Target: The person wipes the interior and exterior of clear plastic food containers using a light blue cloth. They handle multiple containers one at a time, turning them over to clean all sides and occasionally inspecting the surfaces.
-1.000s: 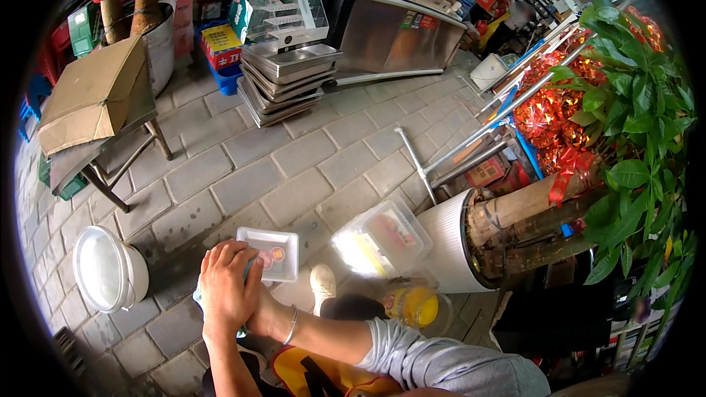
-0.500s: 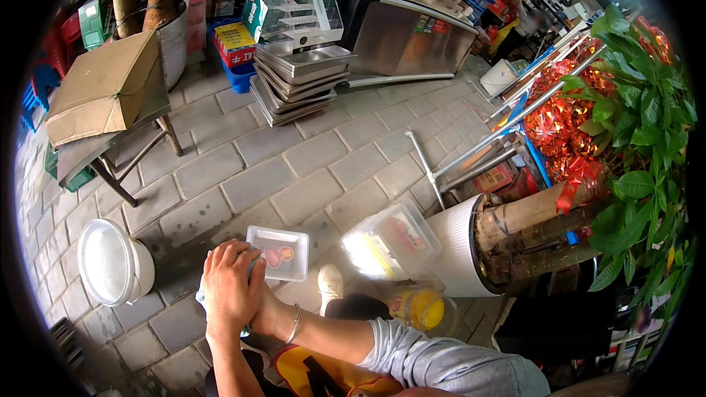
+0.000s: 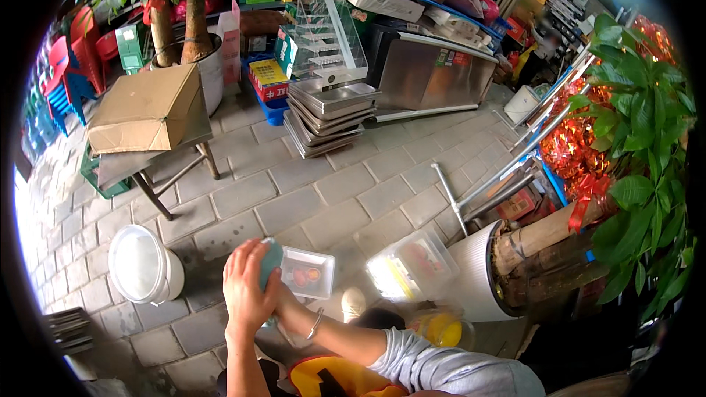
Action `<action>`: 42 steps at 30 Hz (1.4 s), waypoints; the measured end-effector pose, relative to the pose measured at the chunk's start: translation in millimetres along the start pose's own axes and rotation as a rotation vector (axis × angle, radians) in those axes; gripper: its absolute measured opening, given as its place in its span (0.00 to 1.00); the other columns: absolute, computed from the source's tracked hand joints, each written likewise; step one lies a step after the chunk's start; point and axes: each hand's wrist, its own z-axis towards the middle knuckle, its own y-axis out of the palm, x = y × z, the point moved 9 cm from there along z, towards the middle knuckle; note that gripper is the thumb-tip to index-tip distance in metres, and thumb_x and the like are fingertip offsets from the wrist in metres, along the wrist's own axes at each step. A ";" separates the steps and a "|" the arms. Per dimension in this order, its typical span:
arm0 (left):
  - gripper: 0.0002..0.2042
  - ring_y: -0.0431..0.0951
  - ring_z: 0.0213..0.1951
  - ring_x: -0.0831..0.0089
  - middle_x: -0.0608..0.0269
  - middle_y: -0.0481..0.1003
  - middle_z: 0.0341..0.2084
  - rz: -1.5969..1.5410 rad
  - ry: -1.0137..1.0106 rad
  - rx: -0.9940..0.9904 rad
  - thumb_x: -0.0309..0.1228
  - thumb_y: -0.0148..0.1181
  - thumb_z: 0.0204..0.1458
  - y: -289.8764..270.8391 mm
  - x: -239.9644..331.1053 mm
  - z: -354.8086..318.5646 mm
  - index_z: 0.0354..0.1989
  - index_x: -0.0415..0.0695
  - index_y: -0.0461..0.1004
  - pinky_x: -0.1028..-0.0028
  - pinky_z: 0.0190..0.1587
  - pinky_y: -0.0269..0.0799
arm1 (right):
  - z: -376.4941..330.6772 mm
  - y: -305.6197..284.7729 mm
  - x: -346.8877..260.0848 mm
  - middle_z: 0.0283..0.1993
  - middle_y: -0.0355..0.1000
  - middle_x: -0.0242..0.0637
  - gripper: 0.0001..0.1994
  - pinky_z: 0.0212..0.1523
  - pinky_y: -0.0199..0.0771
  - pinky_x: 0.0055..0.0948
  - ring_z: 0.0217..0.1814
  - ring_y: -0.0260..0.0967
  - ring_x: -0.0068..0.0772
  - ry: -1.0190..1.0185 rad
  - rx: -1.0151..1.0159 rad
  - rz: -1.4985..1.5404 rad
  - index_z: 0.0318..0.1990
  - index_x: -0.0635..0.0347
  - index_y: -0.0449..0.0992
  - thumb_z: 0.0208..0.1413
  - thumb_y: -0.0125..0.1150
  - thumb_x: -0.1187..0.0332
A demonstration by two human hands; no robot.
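Observation:
Both my hands are pressed together around a blue-green cloth, low in the middle of the view. My left hand is closed over it, and a bunched part sticks up past the fingers. From the right reaches my right hand, with a bangle at the wrist; its fingers are mostly hidden behind the left hand and the cloth. Just right of the hands, a shallow clear plastic tray holds small reddish round things. A white bucket stands on the paving to the left.
A clear plastic box lies beside a white ribbed planter at right. Behind are stacked metal trays. At left a cardboard box rests on a small table. A yellow-lidded tub is near my right forearm.
The view has shifted, so the surroundings appear farther right and lower. My hands stay together, turned a little, and more of the cloth shows above the left fingers.

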 end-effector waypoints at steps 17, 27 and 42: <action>0.17 0.74 0.43 0.71 0.58 0.73 0.43 -1.225 -0.626 0.585 0.18 0.54 0.50 -71.0 -118.1 -59.5 0.50 0.36 0.66 0.71 0.47 0.72 | 22.0 -86.9 -112.9 0.38 0.71 0.39 0.08 0.34 0.72 0.37 0.36 0.72 0.42 -0.762 0.244 -1.575 0.38 0.55 0.72 0.52 0.57 0.65; 0.19 0.75 0.45 0.60 0.54 0.73 0.44 -1.840 -0.914 0.484 0.41 0.39 0.61 1.2 -99.9 -60.0 0.50 0.39 0.68 0.59 0.50 0.71 | 141.0 -330.3 45.9 0.31 0.77 0.47 0.22 0.31 0.70 0.41 0.31 0.75 0.43 0.055 0.475 -1.449 0.30 0.63 0.78 0.47 0.61 0.48; 0.15 0.74 0.42 0.64 0.63 0.74 0.38 -1.767 -0.926 0.612 0.41 0.44 0.57 -1.8 -118.2 -70.1 0.43 0.46 0.71 0.59 0.48 0.69 | 121.3 -327.3 63.3 0.45 0.71 0.51 0.21 0.43 0.72 0.46 0.47 0.71 0.51 0.077 0.843 -1.176 0.41 0.65 0.73 0.46 0.63 0.57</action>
